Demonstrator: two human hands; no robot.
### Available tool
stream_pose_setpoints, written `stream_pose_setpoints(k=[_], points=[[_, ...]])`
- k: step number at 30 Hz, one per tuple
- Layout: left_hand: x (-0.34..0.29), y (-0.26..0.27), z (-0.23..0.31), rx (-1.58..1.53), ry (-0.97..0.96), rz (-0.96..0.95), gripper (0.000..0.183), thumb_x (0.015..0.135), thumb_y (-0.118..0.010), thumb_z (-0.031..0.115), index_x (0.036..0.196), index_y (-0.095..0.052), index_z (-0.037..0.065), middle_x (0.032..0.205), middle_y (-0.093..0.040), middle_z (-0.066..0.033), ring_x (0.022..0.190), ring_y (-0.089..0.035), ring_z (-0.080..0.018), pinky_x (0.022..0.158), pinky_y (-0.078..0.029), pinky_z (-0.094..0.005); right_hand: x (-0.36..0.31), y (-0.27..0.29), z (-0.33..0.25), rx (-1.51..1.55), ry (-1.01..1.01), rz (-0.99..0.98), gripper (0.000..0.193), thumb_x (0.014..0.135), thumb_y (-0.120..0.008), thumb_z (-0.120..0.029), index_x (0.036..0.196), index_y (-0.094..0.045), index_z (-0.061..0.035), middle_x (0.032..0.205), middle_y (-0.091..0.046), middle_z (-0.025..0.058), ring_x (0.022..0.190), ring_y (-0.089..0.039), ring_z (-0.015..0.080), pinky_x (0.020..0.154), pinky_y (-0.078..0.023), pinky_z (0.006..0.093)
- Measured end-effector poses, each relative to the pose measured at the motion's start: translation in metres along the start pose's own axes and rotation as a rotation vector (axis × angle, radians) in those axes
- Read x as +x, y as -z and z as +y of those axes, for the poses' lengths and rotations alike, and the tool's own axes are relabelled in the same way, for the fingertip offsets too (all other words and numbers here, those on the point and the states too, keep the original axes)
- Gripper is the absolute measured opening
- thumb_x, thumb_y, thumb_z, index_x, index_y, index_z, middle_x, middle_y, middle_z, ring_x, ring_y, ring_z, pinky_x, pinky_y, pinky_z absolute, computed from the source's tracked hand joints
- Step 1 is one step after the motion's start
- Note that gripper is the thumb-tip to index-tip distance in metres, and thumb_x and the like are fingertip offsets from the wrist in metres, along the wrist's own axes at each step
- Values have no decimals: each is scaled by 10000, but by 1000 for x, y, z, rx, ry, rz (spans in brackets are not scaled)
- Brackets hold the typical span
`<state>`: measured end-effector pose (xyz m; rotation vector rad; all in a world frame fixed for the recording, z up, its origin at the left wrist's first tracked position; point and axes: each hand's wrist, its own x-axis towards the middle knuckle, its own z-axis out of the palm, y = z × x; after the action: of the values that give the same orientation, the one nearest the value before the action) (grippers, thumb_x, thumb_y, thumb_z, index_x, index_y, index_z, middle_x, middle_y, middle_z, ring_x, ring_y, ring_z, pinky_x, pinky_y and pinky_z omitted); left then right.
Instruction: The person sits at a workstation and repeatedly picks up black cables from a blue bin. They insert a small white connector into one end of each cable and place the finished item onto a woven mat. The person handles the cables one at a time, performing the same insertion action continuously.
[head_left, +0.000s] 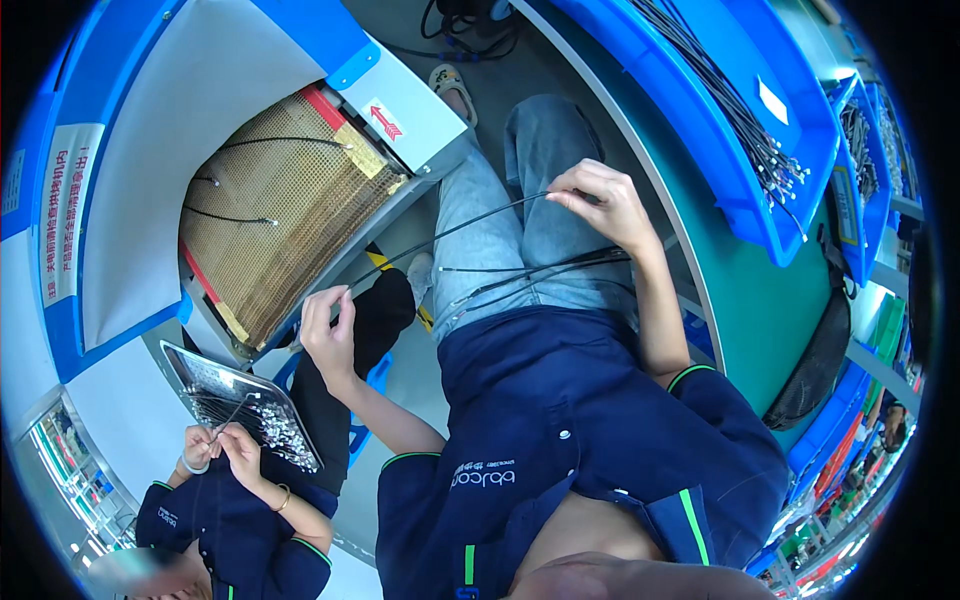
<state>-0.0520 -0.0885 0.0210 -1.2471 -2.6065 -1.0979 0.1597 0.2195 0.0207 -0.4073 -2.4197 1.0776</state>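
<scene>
A thin black cable [450, 234] is stretched at a slant above my lap between my two hands. My left hand [328, 335] is closed on its near left end, beside the mesh conveyor. At the other end, my right hand [603, 200] pinches the cable between thumb and fingers, over the right knee. Several more black cables [530, 272] lie loose across my jeans, under the held one. Fingers cover both ends of the held cable, so its tips are hard to make out.
On the left, a brown mesh conveyor belt [270, 190] carries several black cables under a blue-and-white machine hood [200, 110]. A co-worker's hands [222, 448] work at a tray [185, 362] of cables. To the right, a blue bin [690, 130] of cables rests on a green tabletop [735, 300].
</scene>
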Motion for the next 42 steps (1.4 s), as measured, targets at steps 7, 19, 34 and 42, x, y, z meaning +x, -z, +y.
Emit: stream_pose_setpoints(k=[7,19,34,42], points=[[-3,3,2,-4,-21,0,100,746,-659,-52,832,-625,-15,786,-632,-103,718,-604,-206,673,-474,-293,2,-2,-1,-5,41,22,85,730,-715,-38,803,-675,-20,725,-622,69,665,-591,178,586,-457,290],[-3,7,4,13,-21,5,109,738,-662,-58,829,-621,-13,786,-629,-100,713,-601,-205,671,-474,-293,-1,-6,-3,1,-12,11,83,733,-717,-47,810,-688,-38,705,-613,57,625,-583,164,544,-438,284],[-8,11,-6,29,34,-3,113,734,-668,-33,835,-629,0,801,-640,-115,749,-610,-267,707,-479,-341,-4,-7,-1,78,28,-123,68,726,-713,-48,766,-661,-31,729,-635,55,673,-592,188,567,-450,299],[6,12,-15,27,37,-19,114,738,-669,-30,840,-626,-1,806,-637,-113,751,-607,-266,698,-475,-334,1,-9,-3,-94,135,-149,91,721,-713,-124,771,-653,-78,723,-609,27,695,-569,196,633,-452,318]])
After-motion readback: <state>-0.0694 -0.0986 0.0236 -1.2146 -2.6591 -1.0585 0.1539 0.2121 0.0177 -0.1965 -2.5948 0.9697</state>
